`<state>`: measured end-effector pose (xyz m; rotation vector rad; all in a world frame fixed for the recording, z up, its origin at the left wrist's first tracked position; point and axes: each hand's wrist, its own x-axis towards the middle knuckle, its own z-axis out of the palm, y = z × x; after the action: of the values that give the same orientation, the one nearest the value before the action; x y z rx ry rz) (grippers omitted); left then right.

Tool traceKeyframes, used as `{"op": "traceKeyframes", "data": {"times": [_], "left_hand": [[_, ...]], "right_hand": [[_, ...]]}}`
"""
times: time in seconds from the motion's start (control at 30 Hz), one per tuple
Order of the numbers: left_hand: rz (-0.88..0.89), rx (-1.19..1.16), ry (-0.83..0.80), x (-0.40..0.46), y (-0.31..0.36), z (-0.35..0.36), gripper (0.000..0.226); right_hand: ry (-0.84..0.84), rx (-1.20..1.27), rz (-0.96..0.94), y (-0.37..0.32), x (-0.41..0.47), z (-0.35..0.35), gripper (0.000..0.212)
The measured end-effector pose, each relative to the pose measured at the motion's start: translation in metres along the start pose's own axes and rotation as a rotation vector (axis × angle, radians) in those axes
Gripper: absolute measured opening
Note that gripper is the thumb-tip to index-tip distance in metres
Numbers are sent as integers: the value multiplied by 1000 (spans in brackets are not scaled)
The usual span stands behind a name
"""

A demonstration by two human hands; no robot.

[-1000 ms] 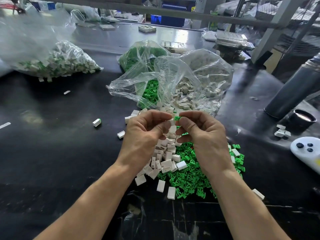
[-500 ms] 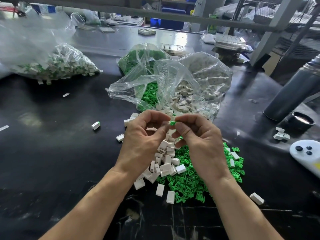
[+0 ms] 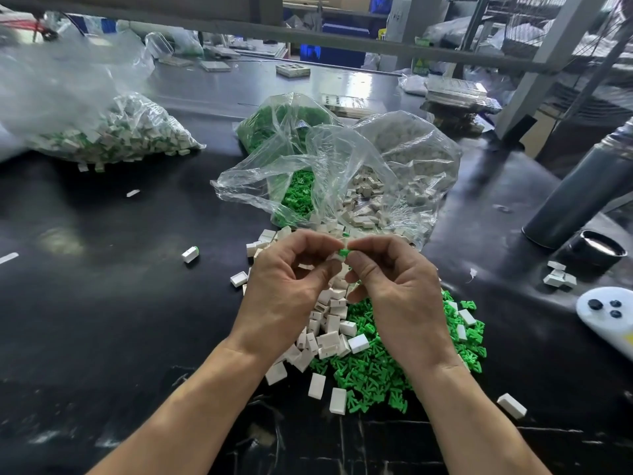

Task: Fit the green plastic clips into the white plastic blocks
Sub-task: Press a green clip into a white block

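Right hand is pinching a green clip, left hand pinches a white block right against it, both held above the loose piles on the counter. Looks mid-insertion to me; next it probably just needs a firm straight push until it seats.

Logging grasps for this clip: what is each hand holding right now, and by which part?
The right hand pinches a green clip by its end; the left hand pinches a white block, mostly hidden, so its held part cannot be told.
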<state>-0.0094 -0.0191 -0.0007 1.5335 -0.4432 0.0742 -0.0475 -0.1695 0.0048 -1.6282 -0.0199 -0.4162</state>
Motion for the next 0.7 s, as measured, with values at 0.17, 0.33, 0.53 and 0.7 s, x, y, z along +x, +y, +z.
{"op": "traceKeyframes", "data": {"times": [0.17, 0.33, 0.53, 0.7], "left_hand": [[3, -10, 18, 0, 1, -1, 22], [-48, -9, 40, -1, 0, -2, 14], [-53, -69, 19, -1, 1, -3, 8], [-55, -65, 25, -2, 0, -3, 10]], "right_hand": [[-28, -146, -48, -1, -1, -1, 17], [-50, -152, -31, -3, -1, -3, 19], [-43, 45, 78, -4, 1, -1, 10], [-67, 196, 128, -6, 1, -1, 10]]}}
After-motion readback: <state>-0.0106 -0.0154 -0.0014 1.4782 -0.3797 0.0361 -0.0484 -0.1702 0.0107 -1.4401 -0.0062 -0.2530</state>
